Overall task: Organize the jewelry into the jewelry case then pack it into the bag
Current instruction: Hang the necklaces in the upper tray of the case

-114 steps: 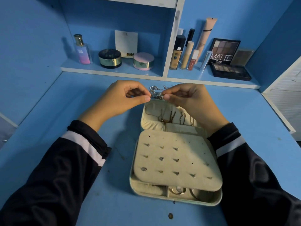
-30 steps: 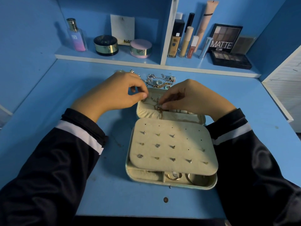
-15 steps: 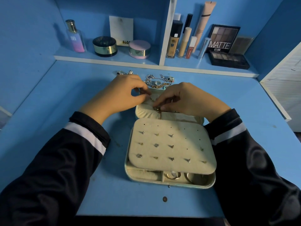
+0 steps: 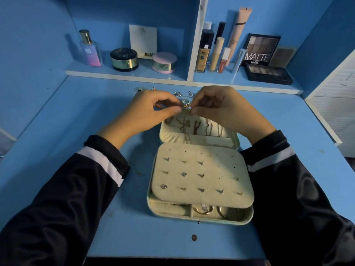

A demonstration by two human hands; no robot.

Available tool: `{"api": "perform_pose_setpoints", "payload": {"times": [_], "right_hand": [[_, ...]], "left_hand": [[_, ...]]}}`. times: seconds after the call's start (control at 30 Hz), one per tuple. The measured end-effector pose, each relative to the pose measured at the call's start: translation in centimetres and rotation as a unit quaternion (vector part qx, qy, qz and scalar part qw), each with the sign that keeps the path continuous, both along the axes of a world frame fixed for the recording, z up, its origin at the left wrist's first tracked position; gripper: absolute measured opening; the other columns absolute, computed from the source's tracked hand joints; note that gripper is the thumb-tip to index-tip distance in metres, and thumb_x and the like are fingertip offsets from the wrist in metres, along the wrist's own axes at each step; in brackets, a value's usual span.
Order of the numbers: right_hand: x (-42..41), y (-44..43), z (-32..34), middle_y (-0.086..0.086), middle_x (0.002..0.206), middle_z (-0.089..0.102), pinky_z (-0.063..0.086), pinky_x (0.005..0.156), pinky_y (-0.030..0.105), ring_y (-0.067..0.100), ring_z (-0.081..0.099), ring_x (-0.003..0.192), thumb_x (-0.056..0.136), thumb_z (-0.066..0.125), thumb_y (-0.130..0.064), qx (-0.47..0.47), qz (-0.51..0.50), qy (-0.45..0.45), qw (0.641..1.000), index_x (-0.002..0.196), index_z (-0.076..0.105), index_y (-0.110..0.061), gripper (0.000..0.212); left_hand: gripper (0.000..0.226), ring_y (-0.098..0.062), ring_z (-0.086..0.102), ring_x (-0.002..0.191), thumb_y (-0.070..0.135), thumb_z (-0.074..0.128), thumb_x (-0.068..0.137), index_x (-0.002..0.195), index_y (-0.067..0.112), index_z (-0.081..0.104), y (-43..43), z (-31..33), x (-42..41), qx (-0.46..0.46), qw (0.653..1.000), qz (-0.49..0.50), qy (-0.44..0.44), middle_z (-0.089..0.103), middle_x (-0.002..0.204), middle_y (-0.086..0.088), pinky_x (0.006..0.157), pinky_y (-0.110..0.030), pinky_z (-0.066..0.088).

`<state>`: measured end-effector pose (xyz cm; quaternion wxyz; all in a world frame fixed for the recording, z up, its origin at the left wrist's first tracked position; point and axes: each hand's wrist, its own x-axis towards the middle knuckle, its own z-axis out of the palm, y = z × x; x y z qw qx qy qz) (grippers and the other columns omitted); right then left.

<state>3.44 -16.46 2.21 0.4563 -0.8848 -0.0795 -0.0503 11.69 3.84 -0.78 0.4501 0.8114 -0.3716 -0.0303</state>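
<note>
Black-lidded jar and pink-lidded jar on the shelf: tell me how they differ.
Lid: the black-lidded jar has a dark top; the pink-lidded jar a pale pink one. Place: the black-lidded jar stands left, nearer the perfume bottle; the pink-lidded jar right, nearer the white divider. Both are squat, round, closed, with a shiny band.

A blue desk (image 4: pixel 76 116) carries an open cream jewelry case (image 4: pixel 151 206) right of centre, loose jewelry (image 4: pixel 180 95) just beyond it, and a small brown disc (image 4: pixel 194 237) near the front edge. The far shelf (image 4: pixel 146 74) holds a perfume bottle (image 4: pixel 90 49) at left, two round jars (image 4: pixel 124 59), a foundation bottle (image 4: pixel 204 52) and, at right, an eyeshadow palette (image 4: pixel 269 73).
</note>
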Motion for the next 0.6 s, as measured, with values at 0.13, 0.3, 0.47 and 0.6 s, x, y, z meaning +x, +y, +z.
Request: {"api": "perform_pose_setpoints", "payload": {"times": [0.13, 0.3, 0.47, 0.6], "right_hand": [[0.0, 0.3, 0.2, 0.017, 0.082, 0.068, 0.045, 0.061, 0.023, 0.013, 0.053, 0.064, 0.086, 0.07, -0.005, 0.051, -0.05, -0.055, 0.996, 0.089, 0.068, -0.006, 0.004], [-0.1, 0.6, 0.8, 0.001, 0.074, 0.066, 0.046, 0.063, 0.015, 0.004, 0.058, 0.065, 0.086, 0.069, -0.001, 0.153, -0.068, -0.102, 0.981, 0.088, 0.065, -0.005, 0.006], [-0.3, 0.6, 1.3, -0.01, 0.068, 0.063, 0.044, 0.06, 0.013, -0.003, 0.054, 0.059, 0.086, 0.07, -0.001, 0.175, -0.078, -0.123, 0.974, 0.085, 0.064, -0.008, 0.009], [-0.4, 0.4, 1.3, -0.005, 0.072, 0.064, 0.045, 0.061, 0.014, -0.001, 0.056, 0.061, 0.086, 0.069, -0.002, 0.176, -0.086, -0.122, 0.973, 0.088, 0.065, -0.004, 0.005]], "left_hand": [[0.015, -0.001, 0.068, 0.092, 0.027, 0.072, 0.084, 0.097, 0.034, 0.07, -0.9, 0.2, -0.9, -0.067, 0.995, -0.028, 0.068, 0.073, 0.094, 0.019, 0.087, -0.018, 0.052], [0.02, -0.007, 0.069, 0.096, 0.032, 0.07, 0.079, 0.1, 0.029, 0.069, -2.1, 0.5, -1.9, -0.102, 0.984, -0.068, 0.128, 0.075, 0.097, 0.01, 0.089, -0.022, 0.053], [0.011, -0.007, 0.069, 0.086, 0.019, 0.075, 0.082, 0.091, 0.025, 0.071, -2.1, 0.2, -1.6, -0.099, 0.984, -0.055, 0.137, 0.074, 0.088, 0.009, 0.083, -0.021, 0.053], [0.012, -0.004, 0.067, 0.082, 0.015, 0.075, 0.085, 0.091, 0.025, 0.071, -1.3, 0.4, -1.2, -0.067, 0.993, -0.034, 0.087, 0.073, 0.09, 0.008, 0.081, -0.018, 0.052]]}}
